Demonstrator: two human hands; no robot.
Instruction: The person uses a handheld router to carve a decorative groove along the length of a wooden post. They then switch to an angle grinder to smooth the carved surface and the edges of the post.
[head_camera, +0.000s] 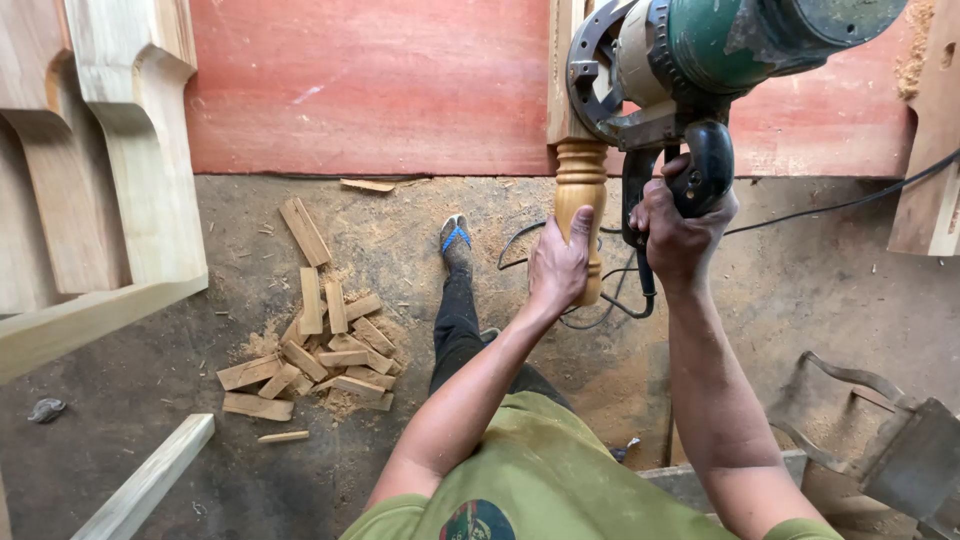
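Nearest the viewer, a green shirt (540, 470) and two bare forearms rise toward the work. The left hand (558, 268) is wrapped closed around a turned wooden leg (581, 200), thumb laid up along its rounded lower section. The leg's long axis runs vertically in the view, its turned end pointing down toward the person and its squared upper part continuing out of sight behind the tool. The right hand (680, 232) is clenched on the black handle of a green electric router (700, 60), which sits just above and to the right of the leg, its round metal base facing left against the squared wood. A black cord (840, 205) trails from the tool to the right. Below the hands, one foot in a blue sandal (456, 238) stands on the sawdust-covered floor (800, 290). To the left lies a loose heap of short wood offcuts (315, 350). Farther left, pale shaped timber parts (130, 150) lean. Farthest back stands a red board (370, 85).
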